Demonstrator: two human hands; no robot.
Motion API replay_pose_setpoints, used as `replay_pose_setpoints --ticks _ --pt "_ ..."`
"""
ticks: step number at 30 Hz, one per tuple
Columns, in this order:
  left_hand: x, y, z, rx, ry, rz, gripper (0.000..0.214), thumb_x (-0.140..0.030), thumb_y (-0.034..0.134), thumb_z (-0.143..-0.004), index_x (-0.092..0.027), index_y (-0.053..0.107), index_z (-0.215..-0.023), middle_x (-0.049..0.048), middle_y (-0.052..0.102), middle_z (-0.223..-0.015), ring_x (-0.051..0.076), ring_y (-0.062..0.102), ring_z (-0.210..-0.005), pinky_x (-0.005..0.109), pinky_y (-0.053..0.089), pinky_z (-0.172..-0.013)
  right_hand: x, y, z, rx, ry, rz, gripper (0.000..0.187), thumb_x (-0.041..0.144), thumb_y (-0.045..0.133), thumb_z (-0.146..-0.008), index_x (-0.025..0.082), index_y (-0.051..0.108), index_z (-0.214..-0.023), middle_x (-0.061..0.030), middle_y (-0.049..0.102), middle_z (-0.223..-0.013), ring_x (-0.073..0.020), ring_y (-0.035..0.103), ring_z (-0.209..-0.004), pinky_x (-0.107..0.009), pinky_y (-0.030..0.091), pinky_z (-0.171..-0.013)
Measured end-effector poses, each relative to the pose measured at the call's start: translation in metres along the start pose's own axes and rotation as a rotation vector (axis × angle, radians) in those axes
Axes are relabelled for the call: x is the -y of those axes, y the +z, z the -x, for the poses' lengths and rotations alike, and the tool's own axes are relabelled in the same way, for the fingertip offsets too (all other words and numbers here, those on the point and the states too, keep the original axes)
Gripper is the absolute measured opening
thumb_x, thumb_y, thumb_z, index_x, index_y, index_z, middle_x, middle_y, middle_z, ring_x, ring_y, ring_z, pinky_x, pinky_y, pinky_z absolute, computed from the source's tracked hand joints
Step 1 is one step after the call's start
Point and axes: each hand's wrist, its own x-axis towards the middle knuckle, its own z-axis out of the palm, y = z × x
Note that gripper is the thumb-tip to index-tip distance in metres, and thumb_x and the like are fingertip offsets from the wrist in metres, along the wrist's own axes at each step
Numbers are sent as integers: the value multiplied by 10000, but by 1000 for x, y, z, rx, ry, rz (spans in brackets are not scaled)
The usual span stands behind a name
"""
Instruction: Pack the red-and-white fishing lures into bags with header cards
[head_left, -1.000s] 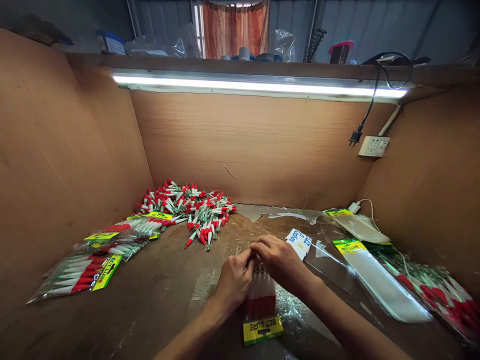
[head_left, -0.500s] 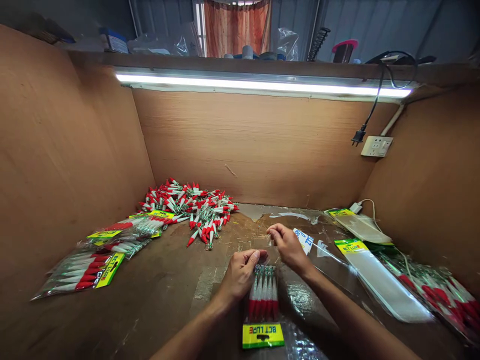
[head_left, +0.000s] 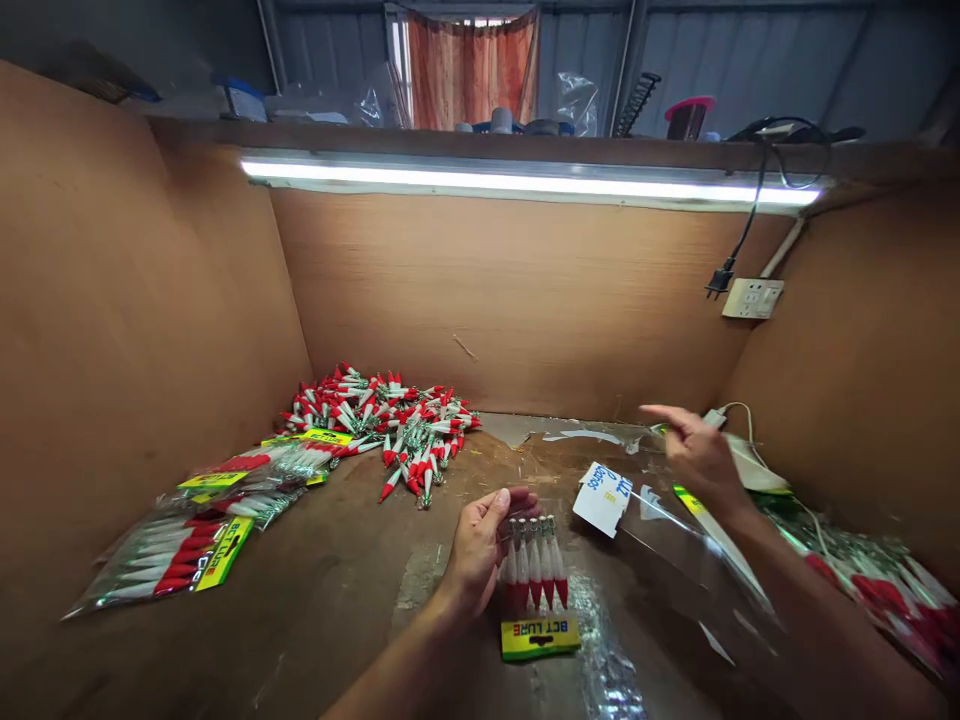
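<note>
My left hand [head_left: 480, 545] is closed on one end of a clear bag of fishing lures [head_left: 536, 575], its fingers curled behind the plastic. Several red-and-white lures lie side by side inside, their green hook ends toward my fingers. The bag's yellow and green "BCT LURE" header [head_left: 541, 637] points back toward me. Off to the right, my right hand [head_left: 701, 458] is above the table with its index finger stretched out. I see nothing in it. Flat, unfilled header bags [head_left: 724, 545] lie below and beside it, partly hidden by the wrist.
A heap of loose lures [head_left: 386, 420] sits at the back left. Filled bags [head_left: 172, 555] lie along the left side. At the right is a pile of more lures [head_left: 885, 590]. A white card with blue writing [head_left: 604, 498] rests mid-table. A plug [head_left: 720, 280] hangs from its cord.
My right hand has moved away from the bag, to the right and over the flat bags. My left hand still has the bag, which is now raised and tilted a little.
</note>
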Motion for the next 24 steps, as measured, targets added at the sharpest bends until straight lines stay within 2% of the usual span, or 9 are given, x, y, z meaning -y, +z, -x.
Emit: replay_pose_setpoints --ticks 3,4,6,10,14,16,18,21,24 --pt "3 3 1 35 -19 -7 434 -483 733 -843 -103 742 -1055 176 747 -1083 287 705 -1008 378 529 -905 25 37 42 505 152 -277 377 389 552 -905 180 709 -1176 -103 744 -1044 -236 671 -875 -363 528 -775" --pt "4 4 2 43 -28 -11 432 -483 734 -843 -108 742 -1058 172 747 -1080 285 703 -1004 372 529 -897 31 49 56 632 199 -353 405 437 582 -898 185 698 -1193 -94 747 -1023 -222 665 -833 -349 525 -744" --pt "6 4 2 52 -46 -32 439 -495 735 -837 -119 742 -1065 160 747 -1073 277 703 -980 358 532 -866 40 69 78 724 251 -465 380 475 670 -852 178 733 -1081 -69 745 -945 -188 638 -770 -306 498 -700" --pt "10 -3 0 63 -51 -267 494 -525 764 -788 -139 743 -1095 130 746 -1052 252 690 -916 306 519 -770 34 87 97 673 337 -565 357 489 791 -742 139 727 -776 -7 659 -671 -120 526 -594 -245 404 -581" --pt "14 -20 -8 141 -33 -658 460 -539 745 -778 -103 788 -919 101 755 -805 191 641 -664 254 442 -598 16 94 100 705 376 -560 370 501 784 -741 136 725 -769 9 625 -624 -119 508 -561 -246 391 -568" --pt "16 -27 -14 153 -15 -736 443 -537 721 -788 -101 795 -825 74 730 -690 166 589 -573 245 392 -551 9 97 102 689 317 -463 337 481 739 -792 144 743 -789 -3 649 -640 -136 536 -580 -254 398 -578" --pt "16 -32 -19 155 13 -792 414 -520 721 -781 -113 800 -776 61 722 -658 167 575 -565 246 377 -553 5 100 104 648 192 -340 273 423 693 -844 160 765 -827 -24 696 -712 -162 588 -652 -269 424 -628" --pt "15 -37 -25 176 68 -890 352 -485 725 -776 -143 809 -786 63 744 -740 199 613 -677 254 410 -624 0 101 107 613 38 -250 188 327 645 -885 179 761 -875 -31 728 -808 -178 633 -745 -276 448 -699" --pt "10 -41 -28 243 93 -975 309 -459 719 -782 -163 809 -786 55 744 -779 209 618 -758 249 422 -679 -6 102 109 643 10 -228 128 266 639 -878 173 726 -862 -15 714 -776 -163 627 -710 -253 446 -663"
